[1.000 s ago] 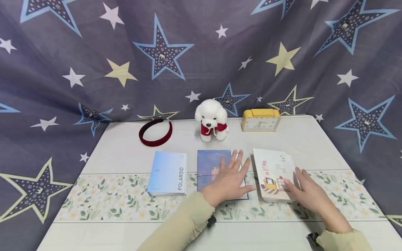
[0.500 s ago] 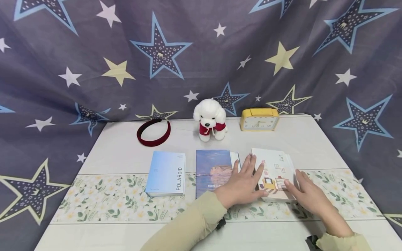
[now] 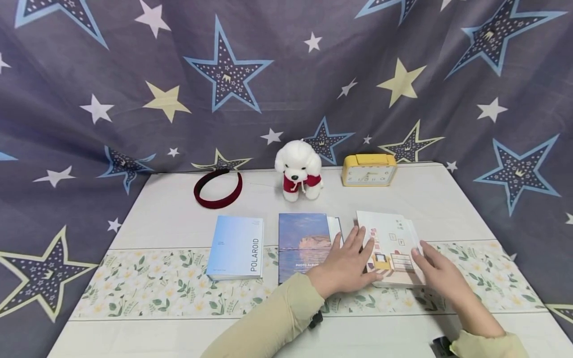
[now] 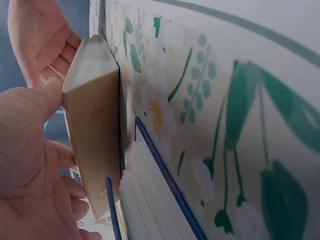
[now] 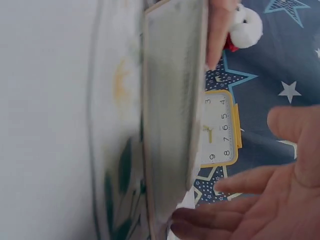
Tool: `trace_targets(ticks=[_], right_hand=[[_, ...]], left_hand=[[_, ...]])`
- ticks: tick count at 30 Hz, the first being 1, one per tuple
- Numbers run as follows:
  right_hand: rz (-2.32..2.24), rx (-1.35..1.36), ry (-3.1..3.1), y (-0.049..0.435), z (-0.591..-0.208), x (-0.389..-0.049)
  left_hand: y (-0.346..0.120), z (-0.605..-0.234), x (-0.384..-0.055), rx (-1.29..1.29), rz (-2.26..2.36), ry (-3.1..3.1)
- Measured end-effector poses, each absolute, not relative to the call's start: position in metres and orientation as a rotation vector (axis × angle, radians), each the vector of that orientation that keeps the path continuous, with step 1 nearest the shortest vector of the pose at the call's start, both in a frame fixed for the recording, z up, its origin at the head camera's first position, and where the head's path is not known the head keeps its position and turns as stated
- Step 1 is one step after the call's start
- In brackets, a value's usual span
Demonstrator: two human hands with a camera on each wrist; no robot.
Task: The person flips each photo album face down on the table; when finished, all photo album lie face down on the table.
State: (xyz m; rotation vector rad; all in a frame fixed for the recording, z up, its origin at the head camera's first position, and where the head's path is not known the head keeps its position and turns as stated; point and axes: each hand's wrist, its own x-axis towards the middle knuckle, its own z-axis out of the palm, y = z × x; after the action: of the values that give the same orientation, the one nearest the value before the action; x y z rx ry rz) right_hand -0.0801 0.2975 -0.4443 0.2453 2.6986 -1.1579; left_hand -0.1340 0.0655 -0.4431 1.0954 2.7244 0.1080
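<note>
A thick white photo album (image 3: 394, 243) with a drawn room on its cover lies flat at the right of the table. My left hand (image 3: 349, 263) rests at its left side, fingers spread and fairly straight. In the left wrist view the thumb and fingertips touch the edge along the album's tan spine (image 4: 95, 125). My right hand (image 3: 440, 271) is at the album's right side, fingers extended. In the right wrist view its fingertips (image 5: 187, 220) reach the album's far end, thumb apart. Left of my left hand lies a blue photo album (image 3: 302, 243), its lower right part hidden by that hand.
A light blue album (image 3: 235, 246) marked POLAROID lies farther left. Along the back are a dark red headband (image 3: 219, 203), a white toy dog (image 3: 297, 169) in a red top and a yellow alarm clock (image 3: 369, 171). A starry curtain (image 3: 277, 49) hangs behind the table.
My left hand has moved right, off the blue album to the white album's left side. My right hand stays at the right side; its thumb has shifted off the cover toward the edge.
</note>
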Motion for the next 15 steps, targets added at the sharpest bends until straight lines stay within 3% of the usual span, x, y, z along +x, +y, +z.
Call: trace_targets(ticks=[3, 10, 15], right_hand=[[-1.263, 0.335, 2.648, 0.299, -0.445, -0.081], [-1.540, 0.403, 2.611, 0.345, -0.511, -0.103], [-1.717, 0.506, 2.455, 0.344, -0.502, -0.103]], left_hand=[[0.065, -0.443, -0.133, 1.096, 0.100, 2.722], [0.062, -0.445, -0.133, 1.097, 0.117, 2.723], [0.061, -0.446, -0.133, 1.093, 0.140, 2.716]])
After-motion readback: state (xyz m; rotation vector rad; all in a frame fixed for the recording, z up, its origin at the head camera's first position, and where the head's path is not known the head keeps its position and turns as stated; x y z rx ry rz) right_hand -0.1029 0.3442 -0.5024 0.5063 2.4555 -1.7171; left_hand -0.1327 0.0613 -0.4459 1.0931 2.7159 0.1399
